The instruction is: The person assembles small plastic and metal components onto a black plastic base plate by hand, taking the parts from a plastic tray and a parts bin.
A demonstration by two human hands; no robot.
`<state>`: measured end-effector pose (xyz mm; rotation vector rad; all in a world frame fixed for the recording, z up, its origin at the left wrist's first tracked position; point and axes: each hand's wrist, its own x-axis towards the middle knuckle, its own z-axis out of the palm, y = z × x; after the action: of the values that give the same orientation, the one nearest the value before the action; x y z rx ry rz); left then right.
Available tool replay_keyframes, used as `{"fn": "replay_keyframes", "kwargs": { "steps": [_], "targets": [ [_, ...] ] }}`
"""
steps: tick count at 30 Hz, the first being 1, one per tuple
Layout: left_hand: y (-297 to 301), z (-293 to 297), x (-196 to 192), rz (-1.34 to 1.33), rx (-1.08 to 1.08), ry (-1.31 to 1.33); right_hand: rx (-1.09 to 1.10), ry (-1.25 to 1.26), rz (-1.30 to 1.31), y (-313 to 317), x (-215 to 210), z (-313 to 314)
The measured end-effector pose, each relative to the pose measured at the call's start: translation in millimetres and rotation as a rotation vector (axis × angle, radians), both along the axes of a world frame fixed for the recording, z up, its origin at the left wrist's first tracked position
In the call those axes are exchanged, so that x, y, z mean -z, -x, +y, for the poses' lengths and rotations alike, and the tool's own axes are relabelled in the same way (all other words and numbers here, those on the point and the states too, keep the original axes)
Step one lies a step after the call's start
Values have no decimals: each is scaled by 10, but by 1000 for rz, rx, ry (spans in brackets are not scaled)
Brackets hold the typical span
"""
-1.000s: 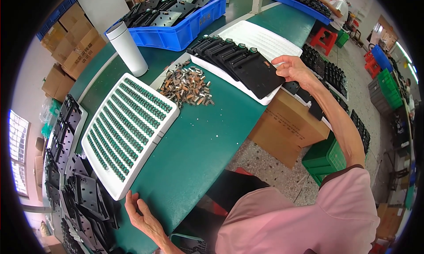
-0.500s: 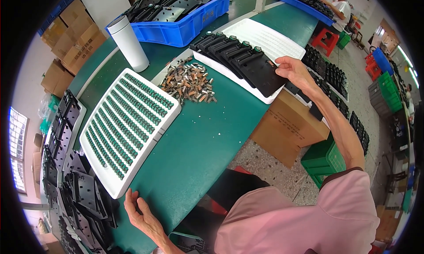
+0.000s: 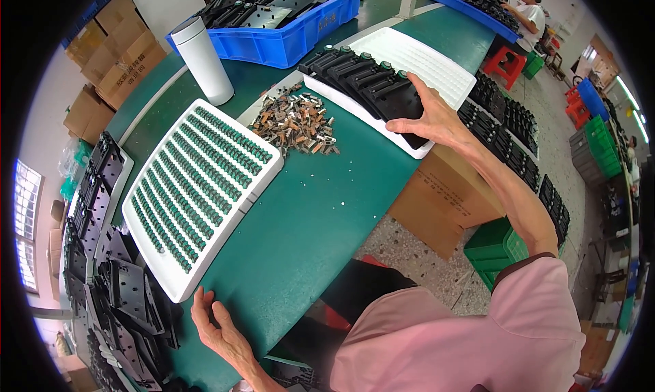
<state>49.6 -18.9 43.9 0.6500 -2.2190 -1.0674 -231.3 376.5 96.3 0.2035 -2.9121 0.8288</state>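
Two hands: the right hand [image 3: 440, 119] has fingers spread wide across the nearest black panel [image 3: 397, 105], whether gripping I cannot tell; the left hand [image 3: 222, 334], fingers loosely parted, lies near the tray of green pieces [image 3: 179, 283]. The panel overlaps others on another white tray [image 3: 440, 57]. Metal bits [image 3: 295, 124] heap the surface [image 3: 293, 214] between.

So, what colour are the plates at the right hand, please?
The plates are black, clearest in the head view.
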Motion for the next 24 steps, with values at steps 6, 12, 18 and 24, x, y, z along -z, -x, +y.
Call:
{"fn": "replay_keyframes", "kwargs": {
  "steps": [6,12,18,24],
  "targets": [
    [4,1,4,-2,-4,-4,10,4,-43,73,-27,-53],
    [-5,-3,13,5,4,-1,-5,55,-69,89,-68,-11],
    [-9,9,0,-1,-2,8,2,83,-23,74,51,-18],
    [17,50,-7,-3,6,1,36,89,-14,86,46,45]
  ]
}}
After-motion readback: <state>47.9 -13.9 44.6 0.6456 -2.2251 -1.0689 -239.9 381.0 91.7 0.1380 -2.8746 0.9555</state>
